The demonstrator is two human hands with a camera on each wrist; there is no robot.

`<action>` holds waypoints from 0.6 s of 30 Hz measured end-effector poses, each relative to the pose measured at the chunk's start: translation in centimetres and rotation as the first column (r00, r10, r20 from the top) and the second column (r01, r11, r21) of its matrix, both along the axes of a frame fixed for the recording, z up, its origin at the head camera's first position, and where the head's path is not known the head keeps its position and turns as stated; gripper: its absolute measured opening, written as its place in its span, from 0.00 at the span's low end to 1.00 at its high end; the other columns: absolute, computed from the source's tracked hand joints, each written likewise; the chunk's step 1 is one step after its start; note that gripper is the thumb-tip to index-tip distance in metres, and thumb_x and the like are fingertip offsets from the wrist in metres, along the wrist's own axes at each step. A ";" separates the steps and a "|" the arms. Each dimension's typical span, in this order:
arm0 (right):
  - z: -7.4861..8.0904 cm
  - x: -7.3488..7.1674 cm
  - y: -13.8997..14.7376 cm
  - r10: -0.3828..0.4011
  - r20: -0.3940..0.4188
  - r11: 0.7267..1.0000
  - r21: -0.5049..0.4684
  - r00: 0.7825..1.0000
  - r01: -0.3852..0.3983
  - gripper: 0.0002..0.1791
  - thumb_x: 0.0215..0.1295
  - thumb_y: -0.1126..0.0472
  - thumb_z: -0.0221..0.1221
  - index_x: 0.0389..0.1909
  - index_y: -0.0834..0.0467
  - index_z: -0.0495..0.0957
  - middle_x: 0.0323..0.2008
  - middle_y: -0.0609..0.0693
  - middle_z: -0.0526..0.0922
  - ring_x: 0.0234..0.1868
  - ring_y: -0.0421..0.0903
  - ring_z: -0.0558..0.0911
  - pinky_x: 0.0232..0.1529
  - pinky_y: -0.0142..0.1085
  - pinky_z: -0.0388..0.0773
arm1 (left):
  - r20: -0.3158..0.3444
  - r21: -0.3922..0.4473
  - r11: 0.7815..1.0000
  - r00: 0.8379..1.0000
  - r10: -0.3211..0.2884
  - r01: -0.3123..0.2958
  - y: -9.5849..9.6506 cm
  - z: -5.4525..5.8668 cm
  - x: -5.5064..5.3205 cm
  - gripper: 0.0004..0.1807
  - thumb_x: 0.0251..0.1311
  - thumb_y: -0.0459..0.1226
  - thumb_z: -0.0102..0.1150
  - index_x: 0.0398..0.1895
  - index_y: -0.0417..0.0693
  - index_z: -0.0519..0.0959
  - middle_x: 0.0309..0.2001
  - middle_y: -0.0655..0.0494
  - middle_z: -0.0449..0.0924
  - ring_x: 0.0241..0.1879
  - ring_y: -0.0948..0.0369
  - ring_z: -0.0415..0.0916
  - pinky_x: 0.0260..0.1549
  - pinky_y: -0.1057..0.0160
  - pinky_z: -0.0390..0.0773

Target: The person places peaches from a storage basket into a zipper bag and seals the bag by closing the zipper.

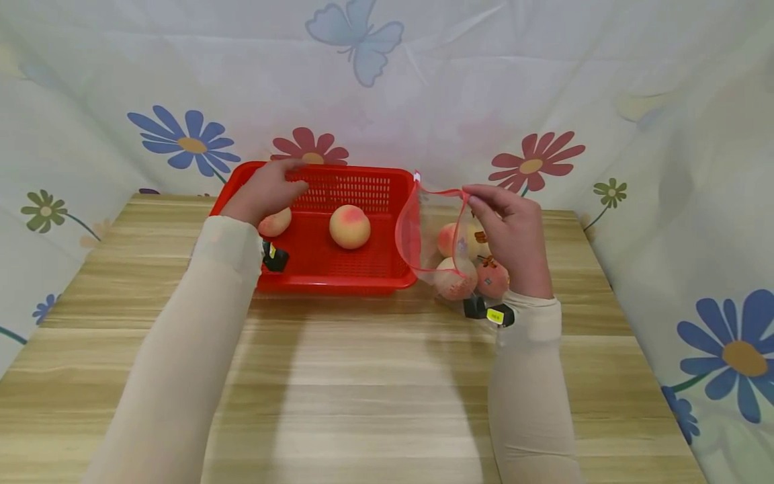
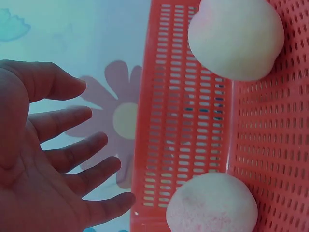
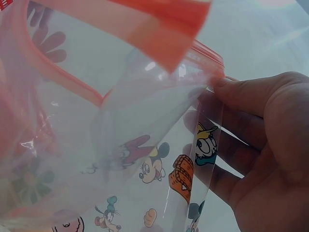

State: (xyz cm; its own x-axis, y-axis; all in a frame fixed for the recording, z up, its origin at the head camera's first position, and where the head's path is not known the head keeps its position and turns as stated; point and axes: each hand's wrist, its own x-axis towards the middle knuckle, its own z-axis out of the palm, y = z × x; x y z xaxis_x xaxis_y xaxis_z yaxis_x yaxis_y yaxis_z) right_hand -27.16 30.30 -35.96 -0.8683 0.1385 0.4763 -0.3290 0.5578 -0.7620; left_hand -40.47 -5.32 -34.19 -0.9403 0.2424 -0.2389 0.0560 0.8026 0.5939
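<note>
My left hand (image 1: pixel 269 191), fingers spread and holding nothing, hovers over the left end of a red perforated plastic basket (image 1: pixel 326 285). Two peaches lie in the basket: a yellow and pink peach (image 1: pixel 350 227) near the middle and another peach (image 1: pixel 277 222) partly hidden below my left hand. With thumb and fingers my right hand (image 1: pixel 514 232) pinches the red-edged rim of a clear zip bag (image 1: pixel 408 232), whose mouth gapes toward the basket. Cartoon figures are printed on the bag. Several peaches, including a pale peach (image 1: pixel 456 278), show inside it.
Basket and bag stand side by side on a wood-grain table (image 1: pixel 363 390), near its back edge. A flowered cloth (image 1: pixel 435 87) hangs behind the table and along its sides. Both wrists carry small black cameras.
</note>
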 end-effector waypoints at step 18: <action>0.1 0.0 -0.2 0.014 -0.007 1.000 -0.005 1.000 -0.014 0.14 0.66 0.53 0.60 0.50 0.51 0.84 0.40 0.52 0.87 0.35 0.35 0.80 0.30 0.24 0.77 | 0.068 0.013 0.997 0.995 0.070 -0.071 -1.9 -2.6 -1.6 0.41 0.64 0.46 0.56 0.77 0.56 0.48 0.70 0.47 0.63 0.64 0.45 0.64 0.59 0.35 0.69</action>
State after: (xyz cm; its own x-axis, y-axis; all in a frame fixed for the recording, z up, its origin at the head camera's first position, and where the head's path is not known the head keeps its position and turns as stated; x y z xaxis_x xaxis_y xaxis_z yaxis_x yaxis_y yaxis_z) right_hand -27.17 30.10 -35.85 -0.8669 0.1283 0.4818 -0.3424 0.5493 -0.7623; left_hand -42.10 -7.24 -36.75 -0.9369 0.1807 -0.2992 -0.0408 0.7936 0.6070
